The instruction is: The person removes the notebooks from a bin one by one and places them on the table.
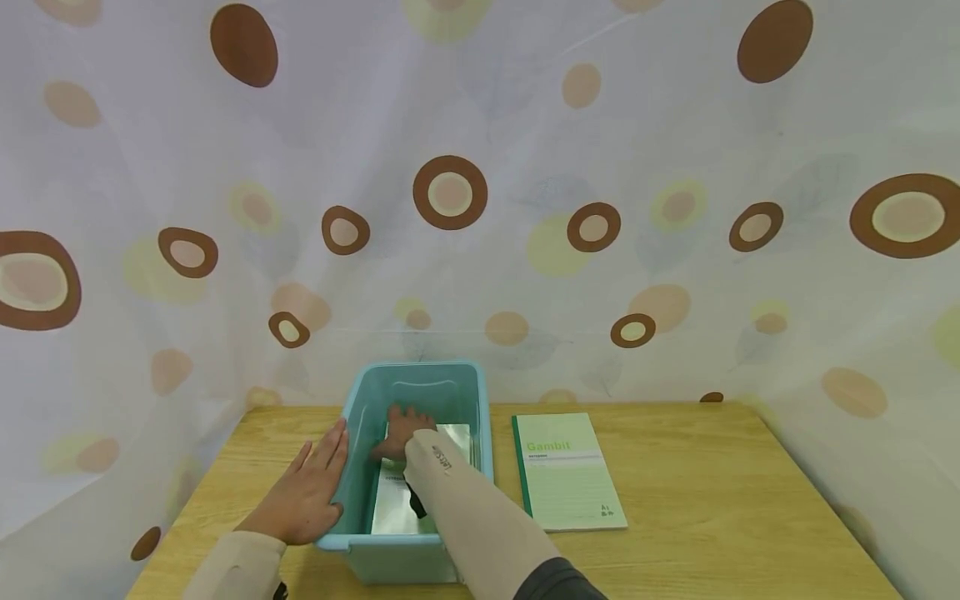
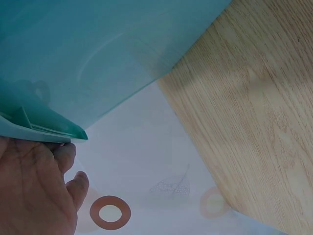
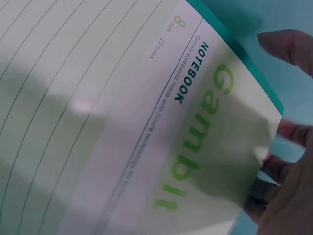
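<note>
A light-blue plastic bin [image 1: 486,433] stands on the wooden table. My left hand [image 1: 307,492] rests along its left rim, fingers fairly straight; in the left wrist view that hand [image 2: 36,188] lies against the rim's outer side. Inside the bin is a pale green Gambit notebook [image 1: 396,507] with a dark green spine. My right hand [image 1: 405,429] reaches over it into the bin. In the right wrist view, fingers [image 3: 276,169] touch the top edge of the notebook [image 3: 122,98], while the thumb [image 3: 286,46] stands apart from the spine.
Another green Gambit notebook [image 1: 566,475] lies flat on the table [image 1: 712,483], right of the bin. A white curtain [image 1: 510,250] with brown and beige ovals hangs behind and at both sides.
</note>
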A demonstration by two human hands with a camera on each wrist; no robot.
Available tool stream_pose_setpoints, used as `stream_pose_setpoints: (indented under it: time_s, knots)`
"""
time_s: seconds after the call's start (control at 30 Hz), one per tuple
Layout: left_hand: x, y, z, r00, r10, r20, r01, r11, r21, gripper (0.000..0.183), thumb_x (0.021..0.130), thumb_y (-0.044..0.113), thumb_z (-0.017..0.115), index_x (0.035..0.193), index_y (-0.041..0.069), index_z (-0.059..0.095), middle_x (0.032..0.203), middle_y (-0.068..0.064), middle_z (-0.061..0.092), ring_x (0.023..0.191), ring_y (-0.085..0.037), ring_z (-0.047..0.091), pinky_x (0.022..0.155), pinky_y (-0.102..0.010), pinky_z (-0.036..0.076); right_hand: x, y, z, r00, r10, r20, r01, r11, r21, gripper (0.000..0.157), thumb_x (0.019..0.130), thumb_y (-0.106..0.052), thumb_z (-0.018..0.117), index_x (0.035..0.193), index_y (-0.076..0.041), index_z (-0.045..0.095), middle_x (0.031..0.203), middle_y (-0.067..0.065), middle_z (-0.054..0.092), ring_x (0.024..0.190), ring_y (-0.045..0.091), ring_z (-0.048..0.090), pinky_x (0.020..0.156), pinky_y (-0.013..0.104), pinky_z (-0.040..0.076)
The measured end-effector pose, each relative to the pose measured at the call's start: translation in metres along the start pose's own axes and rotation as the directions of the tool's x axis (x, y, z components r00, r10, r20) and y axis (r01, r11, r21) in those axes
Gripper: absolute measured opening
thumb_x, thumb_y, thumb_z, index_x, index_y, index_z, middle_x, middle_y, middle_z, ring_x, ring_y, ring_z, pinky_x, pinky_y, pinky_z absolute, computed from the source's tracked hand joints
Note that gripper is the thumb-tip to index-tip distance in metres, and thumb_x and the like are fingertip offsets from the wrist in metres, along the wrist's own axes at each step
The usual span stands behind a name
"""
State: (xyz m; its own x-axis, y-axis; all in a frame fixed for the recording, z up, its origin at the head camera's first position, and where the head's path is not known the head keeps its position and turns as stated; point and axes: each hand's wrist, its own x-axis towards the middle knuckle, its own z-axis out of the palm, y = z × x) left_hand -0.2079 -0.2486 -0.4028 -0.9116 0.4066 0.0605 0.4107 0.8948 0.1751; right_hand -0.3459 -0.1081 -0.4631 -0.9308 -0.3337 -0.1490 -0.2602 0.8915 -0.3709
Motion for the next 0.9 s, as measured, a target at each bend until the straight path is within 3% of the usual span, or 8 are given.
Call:
stream_pose_setpoints:
  time_s: [0.23, 0.53, 0.9]
  knots:
    - [0.0002, 0.0006, -0.0013, 1.0, -0.006, 0.008, 0.006, 1.0, -0.003, 0.076, 0.078, 0.009, 0.056, 0.143, -0.018, 0.026, 0.154, -0.03, 0.017, 0.141, -0.042, 0.022, 0.11, -0.063, 0.017, -0.0017, -0.0045, -0.0012, 1.0, -0.017, -0.012, 0.017, 1.0, -0.023, 0.064, 0.077, -0.053, 0.073, 0.131, -0.027, 0.051, 0.125, 0.011, 0.049, 0.117, 0.025, 0.046, 0.102, 0.043, 0.034]
    - [0.0004, -0.0003, 0.0003, 1.0, -0.01, 0.017, 0.01, 1.0, -0.015, 0.077, 0.079, 0.009, 0.056, 0.144, -0.017, 0.024, 0.155, -0.03, 0.015, 0.142, -0.042, 0.021, 0.11, -0.063, 0.015, -0.0044, -0.0093, -0.0023, 0.999, 0.004, -0.036, -0.009, 0.988, -0.152, 0.09, 0.074, -0.061, 0.071, 0.146, -0.018, 0.036, 0.136, 0.012, 0.048, 0.126, 0.026, 0.044, 0.104, 0.045, 0.031]
    - [-0.0006, 0.0018, -0.0029, 1.0, -0.005, 0.016, 0.006, 1.0, -0.013, 0.076, 0.079, 0.009, 0.055, 0.143, -0.018, 0.025, 0.154, -0.03, 0.017, 0.141, -0.042, 0.023, 0.11, -0.063, 0.017, -0.0018, -0.0089, -0.0011, 0.998, -0.02, -0.068, 0.008, 0.985, -0.175, 0.087, 0.072, -0.061, 0.073, 0.14, -0.018, 0.04, 0.128, 0.011, 0.055, 0.12, 0.026, 0.049, 0.103, 0.046, 0.032]
